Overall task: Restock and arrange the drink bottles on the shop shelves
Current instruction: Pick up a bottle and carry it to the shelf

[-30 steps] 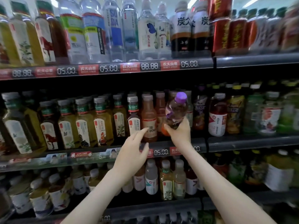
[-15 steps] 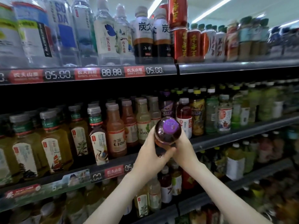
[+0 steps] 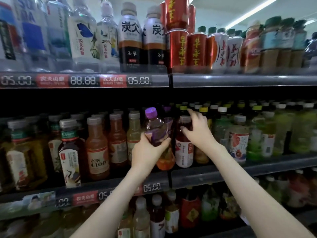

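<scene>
1. On the left of the middle shelf (image 3: 223,170) stand a tea bottle (image 3: 70,152) and an orange drink bottle (image 3: 97,148). They are upright in neat rows, so it is best not to bump them.

2. The left hand (image 3: 145,152) holds the purple-cap bottle (image 3: 154,127). The thumb and fingers wrap round its lower half. The bottle is in the air, just in front of the middle shelf, and it leans a little to the left.

3. Just behind it is another purple cap (image 3: 167,109). I think that is the row where this bottle belongs.

4. The right hand (image 3: 199,133) is at the top of the red drink bottle (image 3: 184,150), which stands on the shelf. The thumb lies across its neck and the fingers reach up past its cap. I cannot tell if the hand squeezes the bottle or only touches it.

5. The right hand is probably making room. To do that well, slide the red bottle gently to the side and do not tip it.

6. Then stand the purple-cap bottle up straight and set its bottom flat on the shelf. Push it back slowly and turn the label to the front.

7. The green bottles (image 3: 300,133) on the right stand very close together. A hard push could knock them like dominoes, so go softly.
</scene>
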A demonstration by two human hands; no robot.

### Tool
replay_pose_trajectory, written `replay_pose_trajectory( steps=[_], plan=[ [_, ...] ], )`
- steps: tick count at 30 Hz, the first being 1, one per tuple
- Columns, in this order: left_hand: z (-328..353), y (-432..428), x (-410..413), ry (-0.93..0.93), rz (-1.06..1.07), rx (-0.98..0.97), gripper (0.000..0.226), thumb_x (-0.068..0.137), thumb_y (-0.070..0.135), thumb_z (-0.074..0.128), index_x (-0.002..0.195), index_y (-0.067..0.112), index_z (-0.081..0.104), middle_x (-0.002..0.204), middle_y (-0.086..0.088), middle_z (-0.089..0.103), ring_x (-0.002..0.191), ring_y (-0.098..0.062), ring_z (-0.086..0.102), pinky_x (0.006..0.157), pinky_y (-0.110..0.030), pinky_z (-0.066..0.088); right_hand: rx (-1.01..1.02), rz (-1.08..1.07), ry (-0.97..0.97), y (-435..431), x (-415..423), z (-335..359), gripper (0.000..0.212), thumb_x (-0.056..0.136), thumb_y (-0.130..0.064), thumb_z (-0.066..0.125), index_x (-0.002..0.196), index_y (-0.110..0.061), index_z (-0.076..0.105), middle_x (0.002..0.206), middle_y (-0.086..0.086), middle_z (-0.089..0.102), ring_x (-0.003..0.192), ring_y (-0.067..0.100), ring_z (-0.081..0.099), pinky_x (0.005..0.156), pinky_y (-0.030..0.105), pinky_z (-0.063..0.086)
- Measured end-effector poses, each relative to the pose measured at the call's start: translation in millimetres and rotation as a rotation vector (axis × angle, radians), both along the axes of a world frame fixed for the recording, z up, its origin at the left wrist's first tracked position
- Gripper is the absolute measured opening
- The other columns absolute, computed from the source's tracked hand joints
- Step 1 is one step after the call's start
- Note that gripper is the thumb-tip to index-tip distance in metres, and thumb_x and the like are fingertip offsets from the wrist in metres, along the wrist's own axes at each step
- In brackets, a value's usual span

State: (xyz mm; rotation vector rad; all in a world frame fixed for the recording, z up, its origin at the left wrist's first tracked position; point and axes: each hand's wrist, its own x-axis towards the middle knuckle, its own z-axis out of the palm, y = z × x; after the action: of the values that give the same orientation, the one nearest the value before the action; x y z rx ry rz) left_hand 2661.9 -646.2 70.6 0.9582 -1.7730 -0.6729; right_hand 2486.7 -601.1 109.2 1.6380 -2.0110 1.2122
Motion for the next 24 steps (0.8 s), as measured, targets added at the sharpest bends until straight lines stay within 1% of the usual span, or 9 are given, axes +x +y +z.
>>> replay_pose_trajectory(
  steps=[2, 4, 7, 9, 13, 17, 19, 21, 24],
  plan=[
    [-1, -6, -15, -0.064, 0.075, -0.004, 0.062, 0.073, 0.06, 0.069, 0.12, 0.022, 0.052, 0.107, 0.006, 0.064, 0.106, -0.02, 0.06, 0.076, -0.022, 0.039, 0.117, -0.076, 0.067, -13, -8, 0, 0.069, 0.093, -0.029, 0.056, 0.15, -0.013, 0.021, 0.152, 0.018, 0.024, 0.137, 0.036, 0.023, 0.111, 0.038, 0.021],
    [-8, -12, -26, -0.118, 0.124, 0.01, 0.07, 0.071, 0.065, 0.066, 0.122, 0.02, 0.05, 0.113, 0.001, 0.064, 0.107, -0.024, 0.06, 0.08, -0.026, 0.045, 0.165, -0.03, 0.082, -20, -10, -7, 0.071, 0.092, -0.029, 0.058, 0.15, -0.016, 0.02, 0.15, 0.019, 0.021, 0.134, 0.038, 0.028, 0.11, 0.041, 0.029],
    [-11, -23, -36, -0.142, 0.153, 0.032, 0.076, 0.07, 0.07, 0.062, 0.124, 0.019, 0.05, 0.116, -0.002, 0.064, 0.107, -0.025, 0.06, 0.086, -0.033, 0.05, 0.073, 0.12, -0.013, -21, -16, -17, 0.072, 0.089, -0.022, 0.063, 0.147, -0.021, 0.02, 0.142, 0.013, 0.021, 0.127, 0.033, 0.042, 0.103, 0.036, 0.042],
    [-8, -29, -40, -0.204, 0.141, 0.022, 0.079, 0.07, 0.072, 0.061, 0.126, 0.018, 0.049, 0.117, -0.002, 0.064, 0.106, -0.023, 0.061, 0.083, -0.032, 0.05, 0.051, 0.203, -0.039, -16, -18, -22, 0.075, 0.087, -0.024, 0.065, 0.146, -0.026, 0.018, 0.139, 0.011, 0.027, 0.125, 0.028, 0.045, 0.097, 0.033, 0.045],
    [-8, -29, -53, -0.324, 0.103, 0.005, 0.081, 0.076, 0.058, 0.068, 0.135, 0.011, 0.038, 0.121, -0.005, 0.061, 0.109, -0.024, 0.059, 0.075, -0.026, 0.044, -0.011, 0.358, 0.013, 0, -26, -40, 0.081, 0.082, -0.023, 0.072, 0.14, -0.032, 0.015, 0.128, 0.005, 0.036, 0.118, 0.019, 0.043, 0.094, 0.029, 0.041],
    [-11, -28, -62, -0.364, 0.087, 0.018, 0.083, 0.079, 0.045, 0.072, 0.138, 0.007, 0.028, 0.125, -0.011, 0.058, 0.113, -0.027, 0.057, 0.083, -0.03, 0.046, -0.144, 0.431, -0.097, 18, -36, -53, 0.08, 0.082, -0.019, 0.074, 0.131, -0.048, 0.017, 0.125, -0.019, 0.026, 0.118, 0.0, 0.033, 0.1, 0.026, 0.037],
    [-13, -28, -67, -0.364, 0.063, 0.023, 0.083, 0.079, 0.042, 0.073, 0.139, 0.007, 0.028, 0.126, -0.011, 0.057, 0.114, -0.028, 0.056, 0.084, -0.03, 0.046, -0.187, 0.46, -0.102, 26, -37, -57, 0.081, 0.082, -0.017, 0.074, 0.13, -0.05, 0.019, 0.123, -0.031, 0.028, 0.12, -0.007, 0.03, 0.102, 0.025, 0.036],
    [-14, -26, -75, -0.358, 0.054, 0.002, 0.078, 0.081, 0.04, 0.071, 0.138, 0.007, 0.029, 0.126, -0.013, 0.057, 0.115, -0.029, 0.055, 0.081, -0.029, 0.044, -0.241, 0.48, -0.095, 35, -34, -56, 0.08, 0.081, -0.016, 0.075, 0.13, -0.049, 0.021, 0.124, -0.046, 0.021, 0.12, -0.009, 0.032, 0.099, 0.02, 0.036],
    [-14, -22, -83, -0.326, 0.034, 0.012, 0.07, 0.085, 0.038, 0.067, 0.136, 0.008, 0.031, 0.126, -0.013, 0.057, 0.114, -0.03, 0.055, 0.08, -0.029, 0.043, -0.364, 0.496, -0.103, 51, -30, -45, 0.082, 0.077, -0.012, 0.078, 0.131, -0.043, 0.025, 0.128, -0.037, 0.026, 0.114, -0.011, 0.04, 0.092, 0.008, 0.038]
  ],
)
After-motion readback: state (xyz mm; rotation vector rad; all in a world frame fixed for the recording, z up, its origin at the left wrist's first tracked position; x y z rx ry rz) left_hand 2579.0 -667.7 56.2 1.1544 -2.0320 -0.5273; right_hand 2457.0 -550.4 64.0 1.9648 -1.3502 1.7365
